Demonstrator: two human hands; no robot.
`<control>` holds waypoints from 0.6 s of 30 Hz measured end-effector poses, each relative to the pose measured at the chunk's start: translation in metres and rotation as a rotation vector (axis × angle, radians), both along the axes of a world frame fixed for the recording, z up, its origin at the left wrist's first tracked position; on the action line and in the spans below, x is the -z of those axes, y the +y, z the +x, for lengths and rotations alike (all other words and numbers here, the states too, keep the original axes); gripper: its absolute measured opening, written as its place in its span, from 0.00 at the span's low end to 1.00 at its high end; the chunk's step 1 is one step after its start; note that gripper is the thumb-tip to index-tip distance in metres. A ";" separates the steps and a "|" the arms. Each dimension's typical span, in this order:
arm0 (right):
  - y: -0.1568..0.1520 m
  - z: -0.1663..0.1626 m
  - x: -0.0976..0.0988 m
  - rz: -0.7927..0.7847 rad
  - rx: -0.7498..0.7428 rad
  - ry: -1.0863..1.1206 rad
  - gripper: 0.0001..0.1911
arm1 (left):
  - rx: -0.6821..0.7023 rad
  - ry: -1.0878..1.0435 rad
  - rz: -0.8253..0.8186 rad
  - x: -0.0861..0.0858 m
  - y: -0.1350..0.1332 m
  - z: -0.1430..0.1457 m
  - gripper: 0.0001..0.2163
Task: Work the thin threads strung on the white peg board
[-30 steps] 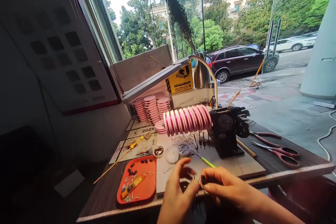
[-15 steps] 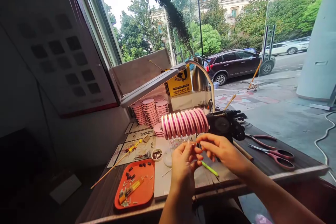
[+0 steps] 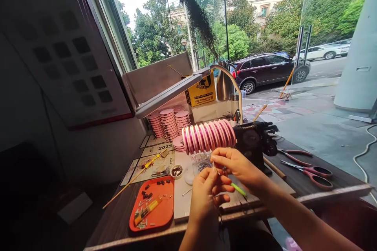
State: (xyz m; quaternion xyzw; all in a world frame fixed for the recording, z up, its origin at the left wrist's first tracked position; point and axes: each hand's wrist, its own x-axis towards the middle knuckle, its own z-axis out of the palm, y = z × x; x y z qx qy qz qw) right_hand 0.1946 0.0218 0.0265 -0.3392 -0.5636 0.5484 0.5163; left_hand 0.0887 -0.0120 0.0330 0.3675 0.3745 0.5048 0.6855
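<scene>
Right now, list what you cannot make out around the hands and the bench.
- What the left hand and right hand pinch: too small, covered by fingers.
- Bits on the orange tray: too small to name.
- Contents of the small dish: blurred.
- Black machine: base hidden behind the right hand.
- Room at left: too dark.

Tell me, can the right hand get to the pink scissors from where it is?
Probably yes. The scissors lie flat on the table's right side, uncovered. The right hand is raised near the middle, and nothing stands between them; it is pinching something small, though.
</scene>
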 end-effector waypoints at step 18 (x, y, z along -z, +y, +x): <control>-0.003 -0.005 -0.004 0.020 0.020 -0.059 0.19 | 0.030 -0.095 -0.118 0.013 -0.026 -0.004 0.06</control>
